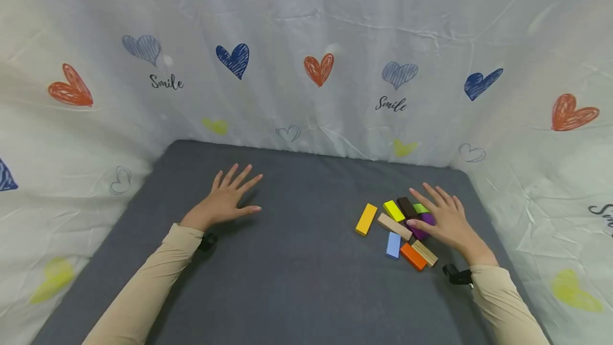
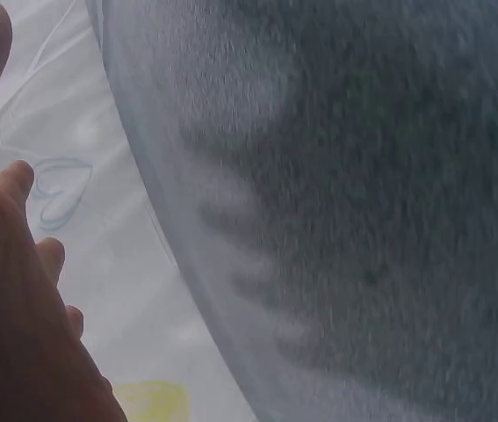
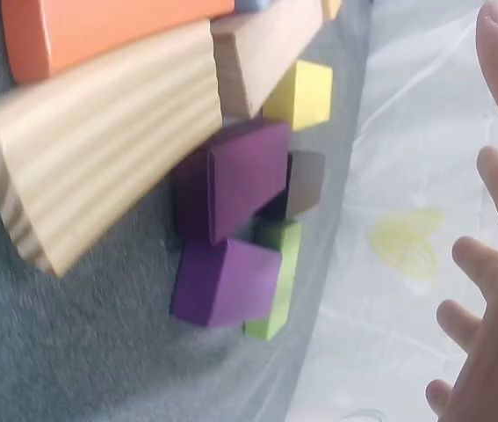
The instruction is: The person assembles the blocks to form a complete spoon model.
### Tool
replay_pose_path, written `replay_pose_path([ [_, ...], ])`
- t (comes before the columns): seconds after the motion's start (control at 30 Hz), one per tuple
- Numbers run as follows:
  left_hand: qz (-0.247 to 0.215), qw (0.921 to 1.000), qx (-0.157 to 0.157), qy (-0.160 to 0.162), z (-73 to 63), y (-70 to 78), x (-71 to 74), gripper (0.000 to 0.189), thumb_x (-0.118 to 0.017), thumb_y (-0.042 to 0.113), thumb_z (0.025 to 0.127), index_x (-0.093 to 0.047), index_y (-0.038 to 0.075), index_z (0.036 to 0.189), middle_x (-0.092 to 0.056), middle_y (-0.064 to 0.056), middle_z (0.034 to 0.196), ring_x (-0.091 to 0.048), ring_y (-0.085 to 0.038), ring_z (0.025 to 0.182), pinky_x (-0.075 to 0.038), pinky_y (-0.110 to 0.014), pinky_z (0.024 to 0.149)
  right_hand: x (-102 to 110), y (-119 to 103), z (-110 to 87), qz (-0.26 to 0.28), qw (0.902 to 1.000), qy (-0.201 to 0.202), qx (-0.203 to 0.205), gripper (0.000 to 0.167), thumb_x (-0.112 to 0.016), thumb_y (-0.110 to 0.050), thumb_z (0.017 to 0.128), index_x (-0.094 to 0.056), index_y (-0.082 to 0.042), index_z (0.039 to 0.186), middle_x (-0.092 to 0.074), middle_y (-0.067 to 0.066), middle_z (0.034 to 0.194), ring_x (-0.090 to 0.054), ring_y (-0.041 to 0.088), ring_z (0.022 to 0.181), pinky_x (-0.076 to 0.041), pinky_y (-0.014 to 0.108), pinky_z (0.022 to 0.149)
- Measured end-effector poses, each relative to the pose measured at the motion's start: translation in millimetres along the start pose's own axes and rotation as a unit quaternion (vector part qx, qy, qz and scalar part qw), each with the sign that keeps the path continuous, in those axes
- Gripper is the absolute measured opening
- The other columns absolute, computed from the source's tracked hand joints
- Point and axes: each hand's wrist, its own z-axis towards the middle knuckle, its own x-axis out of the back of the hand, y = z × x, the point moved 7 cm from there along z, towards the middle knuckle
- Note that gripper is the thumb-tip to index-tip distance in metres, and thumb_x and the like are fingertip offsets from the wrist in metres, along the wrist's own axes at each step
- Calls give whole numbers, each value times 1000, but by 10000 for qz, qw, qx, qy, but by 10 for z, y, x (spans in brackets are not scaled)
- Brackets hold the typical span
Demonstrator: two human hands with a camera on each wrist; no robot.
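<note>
Spread fingers mark my left hand (image 1: 222, 201), held above the grey cloth at the left with nothing in it. My right hand (image 1: 447, 221) hovers over a loose cluster of wooden blocks, fingers straight and apart, gripping none. The cluster has an orange block (image 1: 413, 257), a striped wood block (image 3: 108, 141), a pale wood block (image 1: 394, 226), a light blue block (image 1: 393, 245), a yellow block (image 1: 394, 211) and a dark brown block (image 1: 406, 207). Two purple blocks (image 3: 231, 281) and a green block (image 3: 285, 281) lie partly behind the right hand in the head view.
An amber block (image 1: 366, 220) lies a little left of the cluster. The grey table (image 1: 287, 281) ends at a white curtain (image 1: 278, 15) printed with hearts, which surrounds its back and sides. Dark wrist straps (image 1: 457, 274) sit at both cuffs.
</note>
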Motion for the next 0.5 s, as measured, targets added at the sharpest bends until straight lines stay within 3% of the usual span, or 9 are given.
replay_pose_path([
  [0.23, -28, 9998, -175, -18, 72, 162, -83, 86, -54, 67, 90, -17, 32, 160, -6, -9, 169, 2, -41, 155, 0, -70, 118, -94, -67, -17, 179, 9997, -130, -33, 82, -65, -54, 89, -27, -29, 158, -23, 20, 163, -18, 52, 145, -8, 77, 111],
  [0.5, -150, 9991, -368, -136, 137, 333, -201, 84, -53, 67, 91, -17, 33, 159, -7, -9, 169, 0, -41, 155, -2, -71, 118, -203, -138, -13, 335, 9992, 110, 193, 80, -71, -48, 86, -34, -30, 155, -32, 21, 158, -27, 52, 141, -15, 76, 110],
])
